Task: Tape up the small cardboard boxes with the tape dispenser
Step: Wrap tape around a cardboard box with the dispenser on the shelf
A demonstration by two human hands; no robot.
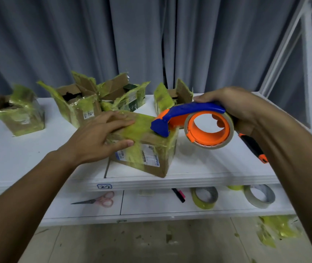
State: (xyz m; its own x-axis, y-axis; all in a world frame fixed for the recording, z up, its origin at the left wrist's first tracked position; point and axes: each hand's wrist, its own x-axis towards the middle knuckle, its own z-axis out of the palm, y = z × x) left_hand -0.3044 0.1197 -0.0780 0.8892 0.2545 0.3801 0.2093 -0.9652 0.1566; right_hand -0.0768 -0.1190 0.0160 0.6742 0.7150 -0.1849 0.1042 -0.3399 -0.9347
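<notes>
Now left hand [102, 137] flat on box [147, 149]; right hand [235, 111] fingers clamp tape dispenser [193, 124]; shelf label [104, 186] "2-2".

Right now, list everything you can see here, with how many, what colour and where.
closed box: one, brown with yellow-green tape, front of the table
open boxes: four, brown with yellow-green tape, back row
tape dispenser: one, blue and orange, nose on the closed box
utility knife: one, black and orange, table right
table: one, white
scissors: one, pink, lower shelf
marker: one, black and pink, lower shelf
tape rolls: two, lower shelf right
left hand: flat on the closed box
right hand: grips the dispenser
</notes>
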